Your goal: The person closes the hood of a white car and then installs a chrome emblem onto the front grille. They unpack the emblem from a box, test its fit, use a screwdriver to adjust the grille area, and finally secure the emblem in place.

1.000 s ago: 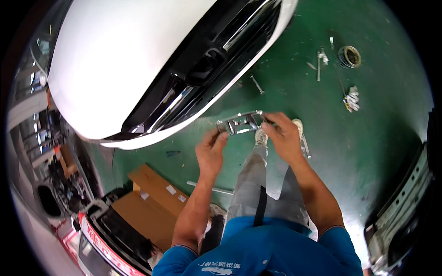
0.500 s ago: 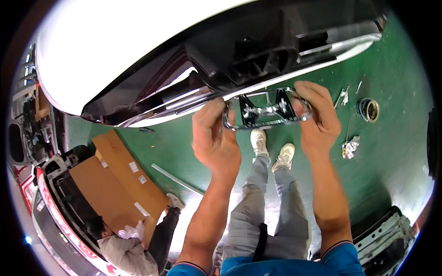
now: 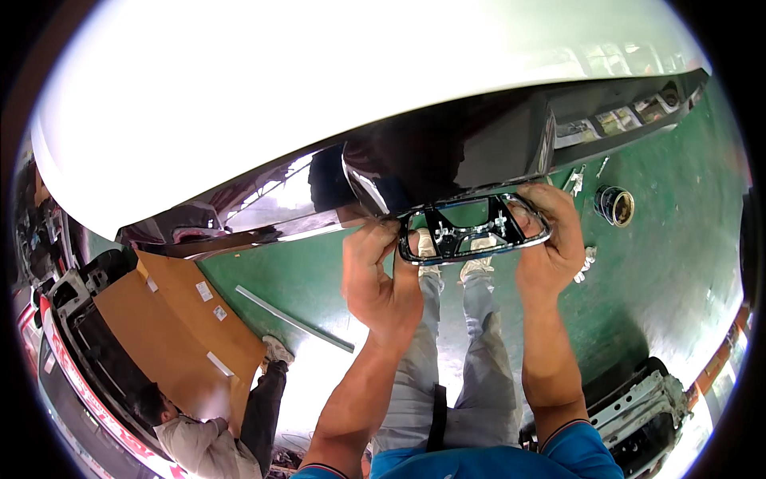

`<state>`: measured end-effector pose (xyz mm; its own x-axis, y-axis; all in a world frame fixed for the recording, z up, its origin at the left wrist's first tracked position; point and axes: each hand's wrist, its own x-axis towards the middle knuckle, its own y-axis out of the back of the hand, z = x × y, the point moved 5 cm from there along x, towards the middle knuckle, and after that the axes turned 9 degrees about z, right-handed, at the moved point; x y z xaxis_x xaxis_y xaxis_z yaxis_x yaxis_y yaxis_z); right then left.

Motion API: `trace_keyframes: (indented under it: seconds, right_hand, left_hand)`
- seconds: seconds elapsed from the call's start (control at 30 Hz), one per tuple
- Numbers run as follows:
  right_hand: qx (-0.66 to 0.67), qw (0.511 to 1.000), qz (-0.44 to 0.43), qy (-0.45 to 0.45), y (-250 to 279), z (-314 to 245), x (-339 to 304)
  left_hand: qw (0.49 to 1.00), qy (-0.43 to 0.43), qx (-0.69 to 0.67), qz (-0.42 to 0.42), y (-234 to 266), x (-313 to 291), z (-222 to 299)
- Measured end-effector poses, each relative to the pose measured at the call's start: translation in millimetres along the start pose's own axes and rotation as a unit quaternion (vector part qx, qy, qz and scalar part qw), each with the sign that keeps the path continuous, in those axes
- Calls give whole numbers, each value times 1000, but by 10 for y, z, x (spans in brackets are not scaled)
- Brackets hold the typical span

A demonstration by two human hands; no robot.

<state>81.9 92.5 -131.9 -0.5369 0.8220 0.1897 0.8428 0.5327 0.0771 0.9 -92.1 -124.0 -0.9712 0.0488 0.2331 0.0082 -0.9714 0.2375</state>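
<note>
I hold an oval-framed car emblem point(image 3: 506, 225) level between both hands, its black-and-chrome side with small studs facing me. My left hand point(image 3: 384, 283) pinches its left end between thumb and fingers. The opposite end is gripped by my right hand point(image 3: 552, 247), the fingers curled over the rim. Just beyond the emblem is a car's glossy black front trim point(image 3: 447, 152), below a white body panel point(image 3: 319, 72). The emblem sits close to the trim's lower edge; whether they touch I cannot tell.
On the green floor point(image 3: 662, 279), tools point(image 3: 574, 182) and a round tin point(image 3: 614, 206) lie at the right. A long grey strip point(image 3: 294, 319) and flattened cardboard point(image 3: 159, 319) are at the left, near another person point(image 3: 199, 439). Metal car parts point(image 3: 646, 411) stand lower right.
The emblem and both hands sit lower in the view, and the emblem's studded side is tilted more toward me. My view has shifted, showing more of the white panel.
</note>
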Motion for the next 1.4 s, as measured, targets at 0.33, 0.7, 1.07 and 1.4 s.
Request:
trace_keyframes:
  seconds: [0.33, 0.7, 1.07, 1.4]
  right_hand:
    - [37, 999, -5, 4, -72, 20, 29]
    - [55, 996, 43, -48, -131, -2, 104]
    - [64, 991, 40, -109, -115, -15, 158]
    - [29, 980, -170, -100, 426, -190, -195]
  left_hand:
    - [995, 51, 38, 75, 41, -34, 3]
    - [980, 155, 63, 108, 18, 26, 40]
    - [979, 194, 30, 56, 9, 156, 81]
    - [972, 141, 140, -123, 144, -341, 246]
